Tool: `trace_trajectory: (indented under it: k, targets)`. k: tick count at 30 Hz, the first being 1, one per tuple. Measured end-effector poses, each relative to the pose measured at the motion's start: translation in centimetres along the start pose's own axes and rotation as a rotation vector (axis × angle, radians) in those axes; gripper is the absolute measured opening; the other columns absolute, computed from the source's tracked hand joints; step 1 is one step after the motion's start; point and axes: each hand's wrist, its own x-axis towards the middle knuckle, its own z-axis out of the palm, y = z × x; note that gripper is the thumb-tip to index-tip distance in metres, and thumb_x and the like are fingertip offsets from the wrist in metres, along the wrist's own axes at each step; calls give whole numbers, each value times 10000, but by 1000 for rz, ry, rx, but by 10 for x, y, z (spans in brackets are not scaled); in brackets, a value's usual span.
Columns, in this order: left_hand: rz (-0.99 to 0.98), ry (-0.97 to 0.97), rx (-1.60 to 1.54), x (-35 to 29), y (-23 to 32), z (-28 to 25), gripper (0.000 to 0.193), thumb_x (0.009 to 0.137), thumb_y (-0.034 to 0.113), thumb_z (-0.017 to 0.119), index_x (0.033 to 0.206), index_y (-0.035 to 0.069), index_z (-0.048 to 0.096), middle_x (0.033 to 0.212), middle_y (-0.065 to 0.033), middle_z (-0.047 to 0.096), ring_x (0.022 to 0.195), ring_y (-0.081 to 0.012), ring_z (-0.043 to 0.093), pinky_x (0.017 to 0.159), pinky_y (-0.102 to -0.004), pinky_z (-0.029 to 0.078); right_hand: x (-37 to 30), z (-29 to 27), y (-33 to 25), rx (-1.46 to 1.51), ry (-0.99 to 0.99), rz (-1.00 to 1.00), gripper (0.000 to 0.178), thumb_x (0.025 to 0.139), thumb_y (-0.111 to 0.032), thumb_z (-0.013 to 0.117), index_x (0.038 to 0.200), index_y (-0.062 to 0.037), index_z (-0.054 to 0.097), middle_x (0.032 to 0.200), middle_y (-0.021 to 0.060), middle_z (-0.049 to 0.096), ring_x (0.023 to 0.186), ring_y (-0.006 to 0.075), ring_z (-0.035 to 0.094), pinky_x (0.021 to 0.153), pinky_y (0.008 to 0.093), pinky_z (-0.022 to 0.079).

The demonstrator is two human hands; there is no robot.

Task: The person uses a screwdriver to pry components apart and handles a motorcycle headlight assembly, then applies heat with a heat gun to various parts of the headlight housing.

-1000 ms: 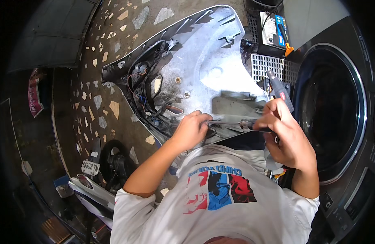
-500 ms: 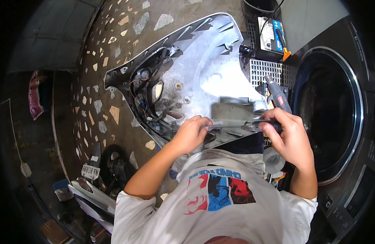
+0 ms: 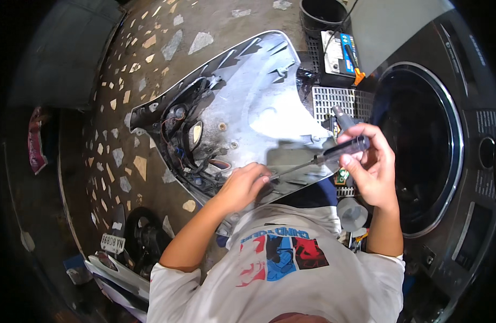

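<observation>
My right hand (image 3: 376, 169) grips the dark, see-through handle of a screwdriver (image 3: 342, 149), thumb and fingers around it. Its thin metal shaft slants down to the left, toward my left hand (image 3: 241, 187). The left thumb and fingers are pinched together by the screwdriver's tip; what lies between them is hidden. Beneath both hands, a large white scooter body panel (image 3: 248, 86) lies with its inner side up. Its near edge rests by my lap. Black wiring (image 3: 175, 121) runs along the panel's left end, around openings and small mounting bosses.
Beyond my right hand are a grey heat gun (image 3: 342, 117), a white plastic grate (image 3: 342, 99), a battery (image 3: 336, 59) and a black bucket (image 3: 323, 16). A dark front-loading washer (image 3: 458, 134) stands right. A white scooter part (image 3: 116, 274) with a plate lies lower left.
My right hand has tilted the screwdriver, raising its handle end, and its fingers have opened out around the handle. The whole view has shifted slightly. My left hand stays at the tip.
</observation>
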Motion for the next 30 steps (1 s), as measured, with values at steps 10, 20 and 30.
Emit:
trace_trajectory:
  k: [10,20,30]
  targets:
    - [298,310,32,-4,16,-7,160,934,88,546,1001,-25,638,832,-201,597,721,-388,520,692,-453,416,16,1,-13,324,240,-78,475,904,-64,760,1313,-24,520,1056,85,647,810,92,603,623,243,521]
    - [-26,725,-876,-2,-53,4,279,1050,257,445,891,55,556,745,-86,541,681,-231,534,600,-389,406,43,-28,-124,286,682,-1023,224,1065,-160,482,1262,-52,486,891,88,563,784,232,627,661,434,634]
    - [-19,117,-1917,19,-23,-23,541,1049,355,477,1375,-78,475,1398,-235,554,1353,-336,511,1178,-449,373,84,102,17,-935,-758,-605,431,773,-79,689,1189,-24,590,1000,158,664,763,356,731,664,446,600]
